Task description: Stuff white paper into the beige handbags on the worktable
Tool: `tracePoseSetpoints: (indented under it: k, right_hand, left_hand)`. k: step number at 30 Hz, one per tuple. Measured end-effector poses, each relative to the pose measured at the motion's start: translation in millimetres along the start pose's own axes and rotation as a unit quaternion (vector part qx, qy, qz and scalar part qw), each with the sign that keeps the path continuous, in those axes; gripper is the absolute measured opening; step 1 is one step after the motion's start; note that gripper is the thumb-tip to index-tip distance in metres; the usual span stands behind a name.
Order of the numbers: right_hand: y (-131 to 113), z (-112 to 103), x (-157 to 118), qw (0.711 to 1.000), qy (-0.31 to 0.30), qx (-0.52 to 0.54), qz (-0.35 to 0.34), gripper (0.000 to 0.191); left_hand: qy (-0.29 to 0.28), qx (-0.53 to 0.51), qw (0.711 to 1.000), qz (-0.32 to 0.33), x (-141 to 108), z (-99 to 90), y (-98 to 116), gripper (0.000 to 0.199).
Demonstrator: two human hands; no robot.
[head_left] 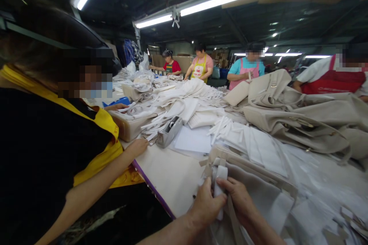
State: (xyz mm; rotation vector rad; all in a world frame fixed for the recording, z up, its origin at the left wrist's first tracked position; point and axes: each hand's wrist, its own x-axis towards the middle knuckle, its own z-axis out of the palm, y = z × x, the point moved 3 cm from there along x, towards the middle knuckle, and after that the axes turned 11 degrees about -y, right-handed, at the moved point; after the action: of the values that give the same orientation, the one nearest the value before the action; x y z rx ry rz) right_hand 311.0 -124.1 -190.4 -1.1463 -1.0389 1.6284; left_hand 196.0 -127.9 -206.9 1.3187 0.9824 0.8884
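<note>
My left hand (206, 206) and my right hand (236, 199) meet at the near edge of the table, both pinching a folded white fabric strip (220, 185). The strip is attached at the top edge of a beige canvas handbag (253, 195), which lies under my hands with its grey-white inner lining showing. A narrow beige strap (233, 218) hangs down from the bag between my wrists. Loose white fabric pieces (264, 153) lie just beyond the bag.
A co-worker in a yellow-trimmed black top (71, 138) stands close on my left, one hand on a cream board (166, 176). A grey tape dispenser (169, 132) sits nearby. Piled beige bags (299, 115) fill the right side, white fabric scraps (184, 103) the middle, and several workers stand beyond.
</note>
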Motion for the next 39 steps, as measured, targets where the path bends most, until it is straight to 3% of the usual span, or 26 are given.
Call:
tracePoseSetpoints:
  k: [7, 11, 16, 20, 23, 25, 26, 27, 30, 33, 36, 38, 39]
  right_hand:
    - [-3.5, -5.8, 1.6, 0.999, -0.041, 0.018, 0.015, 0.026]
    - [-5.0, -6.4, 3.4, 1.000, -0.025, 0.008, -0.001, 0.023]
    - [-10.1, -7.5, 1.9, 0.998, -0.046, -0.033, 0.009, 0.028]
    - [-22.9, -22.9, -0.7, 0.990, -0.100, -0.096, 0.022, 0.027]
    - [-30.2, -47.6, -6.2, 0.978, -0.045, -0.204, 0.020, 0.035]
    - [-34.8, -61.5, -13.2, 0.950, 0.014, -0.311, -0.026, 0.039]
    - [-36.9, -64.3, -17.2, 0.922, 0.018, -0.382, -0.065, 0.040]
    - [-38.3, -64.2, -21.0, 0.881, 0.000, -0.460, -0.110, 0.043]
    - [-36.9, -59.1, -29.2, 0.725, -0.064, -0.654, -0.209, 0.055]
    - [-34.7, -60.5, -27.6, 0.623, -0.087, -0.745, -0.223, 0.056]
    - [-36.5, -64.7, -22.7, 0.590, -0.125, -0.768, -0.215, 0.057]
    - [-39.7, -66.4, -20.6, 0.615, -0.147, -0.746, -0.208, 0.052]
    - [-41.6, -67.1, -19.8, 0.651, -0.150, -0.718, -0.196, 0.047]
  left_hand:
    - [0.006, 0.117, 0.992, 0.039, -2.1, 2.3, 12.9, 0.004]
    - [-0.008, 0.128, 0.990, 0.064, -0.8, 3.4, 18.5, 0.009]
    - [-0.026, 0.066, 0.994, 0.087, 3.0, 4.6, 11.1, 0.015]
    - [-0.070, 0.010, 0.996, 0.048, 9.9, 1.3, 1.2, 0.018]
    - [-0.110, -0.038, 0.993, 0.017, 14.2, -2.4, -2.0, 0.021]
    - [-0.122, -0.063, 0.990, 0.010, 15.7, -4.5, -1.9, 0.020]
    - [-0.125, -0.073, 0.989, 0.010, 16.0, -5.2, -1.5, 0.020]
    - [-0.127, -0.082, 0.988, 0.009, 16.1, -5.6, -1.1, 0.020]
    - [-0.132, -0.103, 0.986, 0.009, 15.7, -5.6, -1.1, 0.020]
    - [-0.135, -0.119, 0.984, 0.008, 15.9, -5.2, -2.9, 0.021]
    - [-0.133, -0.131, 0.982, 0.011, 17.3, -5.3, -5.1, 0.022]
    - [-0.131, -0.138, 0.982, 0.016, 18.3, -5.6, -6.5, 0.024]
    - [-0.131, -0.140, 0.981, 0.018, 18.6, -5.7, -7.1, 0.024]
